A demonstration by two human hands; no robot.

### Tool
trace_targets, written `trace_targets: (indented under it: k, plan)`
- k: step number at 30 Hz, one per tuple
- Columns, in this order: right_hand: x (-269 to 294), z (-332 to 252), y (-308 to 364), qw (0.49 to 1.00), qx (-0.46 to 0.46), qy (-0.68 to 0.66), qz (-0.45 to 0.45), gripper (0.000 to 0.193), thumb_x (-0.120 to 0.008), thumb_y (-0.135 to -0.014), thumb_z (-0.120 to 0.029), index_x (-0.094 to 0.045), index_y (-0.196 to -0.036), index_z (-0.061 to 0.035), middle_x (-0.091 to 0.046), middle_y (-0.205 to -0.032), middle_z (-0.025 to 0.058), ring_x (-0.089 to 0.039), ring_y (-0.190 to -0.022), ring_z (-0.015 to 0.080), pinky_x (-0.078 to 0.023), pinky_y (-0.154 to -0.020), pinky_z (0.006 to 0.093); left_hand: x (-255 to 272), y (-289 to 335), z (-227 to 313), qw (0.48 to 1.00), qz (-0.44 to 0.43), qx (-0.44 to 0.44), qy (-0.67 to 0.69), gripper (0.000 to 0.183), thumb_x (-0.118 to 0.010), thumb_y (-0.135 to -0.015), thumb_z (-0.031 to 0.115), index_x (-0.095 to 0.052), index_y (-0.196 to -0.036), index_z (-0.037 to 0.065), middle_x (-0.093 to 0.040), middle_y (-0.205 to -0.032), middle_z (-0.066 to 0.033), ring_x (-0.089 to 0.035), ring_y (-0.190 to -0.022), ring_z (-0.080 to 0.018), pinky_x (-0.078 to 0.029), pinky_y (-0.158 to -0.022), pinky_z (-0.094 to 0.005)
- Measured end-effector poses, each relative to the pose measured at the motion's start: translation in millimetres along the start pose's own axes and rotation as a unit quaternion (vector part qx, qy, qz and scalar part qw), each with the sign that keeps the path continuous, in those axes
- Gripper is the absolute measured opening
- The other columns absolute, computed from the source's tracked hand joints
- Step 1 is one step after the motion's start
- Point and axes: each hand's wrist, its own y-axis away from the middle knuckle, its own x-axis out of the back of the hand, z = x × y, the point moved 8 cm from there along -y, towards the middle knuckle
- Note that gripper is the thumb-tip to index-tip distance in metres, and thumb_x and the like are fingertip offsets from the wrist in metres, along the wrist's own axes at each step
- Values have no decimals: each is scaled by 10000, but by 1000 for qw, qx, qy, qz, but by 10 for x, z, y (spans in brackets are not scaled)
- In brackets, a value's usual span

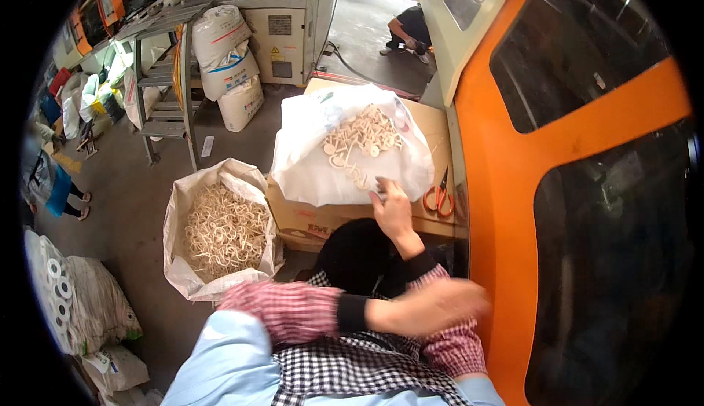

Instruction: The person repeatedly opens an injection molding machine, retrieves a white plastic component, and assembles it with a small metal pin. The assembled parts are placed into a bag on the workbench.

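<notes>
My right hand (394, 211) reaches over the near edge of a white woven sack (315, 175), thumb apart from the fingers, holding nothing visible. Just beyond its fingertips, a pile of cream plastic hooks with round bases (367, 133) lies on the sack, a few trailing toward the hand. My left hand (433, 307) is stretched across my right forearm toward the orange machine; motion smears its fingers, so any held thing cannot be made out. Orange-handled scissors (439, 199) rest on the cardboard box (304, 222) under the sack, to the right of my right hand.
On the floor at left, an open sack (170, 233) holds many cream hooks. The orange machine (495, 186) stands close on my right. Farther off are metal steps (163, 129), stacked full bags (224, 54) and a crouching person (411, 28). Another person is at far left.
</notes>
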Motion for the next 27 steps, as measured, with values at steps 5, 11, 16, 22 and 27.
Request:
trace_targets:
  k: [5,11,16,22,27]
  plan:
    - [-1013,658,-810,987,34,135,74,310,-615,-814,-183,-583,-1060,2,-622,-900,178,-603,-843,344,-467,-763,404,1001,1528,-655,883,294,364,41,242,-448,-962,187,-573,-924,-17,-598,-821,-31,-553,-717,-88,-475,-657,-238]
    - [-1113,585,-944,997,-41,-30,-54,186,-587,-841,-144,-606,-968,-9,-642,-806,130,-608,-741,287,-475,-663,361,1206,2085,-647,817,405,410,22,252,-470,-949,186,-599,-865,-12,-604,-728,-37,-569,-678,-82,-466,-629,-223]
    - [-85,351,-252,839,-247,-483,35,149,-544,-903,-137,-589,-903,5,-649,-849,96,-620,-686,152,-513,-598,285,1486,1978,-663,828,379,413,7,220,-478,-939,155,-599,-951,-27,-604,-799,-64,-551,-662,-84,-458,-609,-214]
    - [-358,276,619,818,-248,-503,-130,271,-406,-950,-147,-485,-1152,16,-563,-1067,91,-545,-976,162,-450,-855,291,1587,1522,-756,844,357,371,150,263,-497,-938,165,-531,-1117,-26,-585,-799,-23,-539,-625,-74,-440,-571,-192]
    - [-338,-121,715,722,-251,-632,-128,370,-425,-966,-233,-449,-1217,38,-548,-1138,128,-555,-999,171,-478,-840,290,1578,1599,-585,837,416,333,127,182,-555,-907,145,-594,-946,-28,-614,-781,-48,-549,-576,-79,-445,-530,-187]
